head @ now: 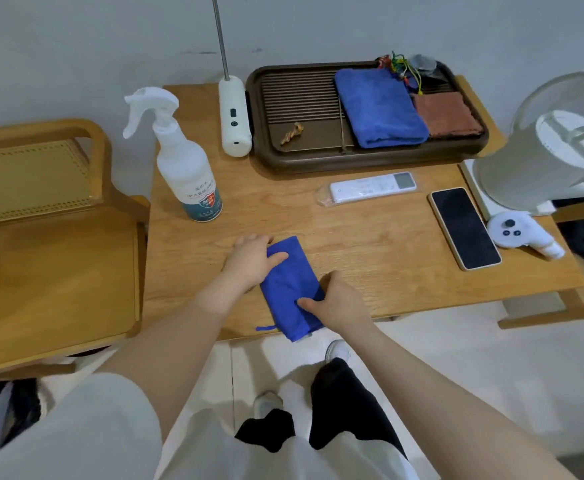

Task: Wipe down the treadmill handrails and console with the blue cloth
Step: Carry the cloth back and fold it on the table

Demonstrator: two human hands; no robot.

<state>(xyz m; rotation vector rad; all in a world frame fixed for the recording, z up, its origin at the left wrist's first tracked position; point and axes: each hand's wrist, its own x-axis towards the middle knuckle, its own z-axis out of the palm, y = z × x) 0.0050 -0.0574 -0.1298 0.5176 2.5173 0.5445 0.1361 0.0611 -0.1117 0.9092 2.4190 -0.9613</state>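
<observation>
A folded blue cloth (289, 284) lies on the wooden table (370, 244) near its front edge, one end hanging slightly over. My left hand (250, 259) grips the cloth's far left edge, thumb on top. The near right side is pinched by my right hand (339, 301), thumb on the fabric. A white spray bottle (179, 161) stands upright at the table's left back. No treadmill is in view.
A dark tray (283, 157) at the back holds a second blue towel (379, 107) and a brown cloth (448, 114). A white remote (372, 187), a phone (463, 228), a white controller (519, 233) and a fan (553, 147) are on the right. A wooden chair (48, 237) stands left.
</observation>
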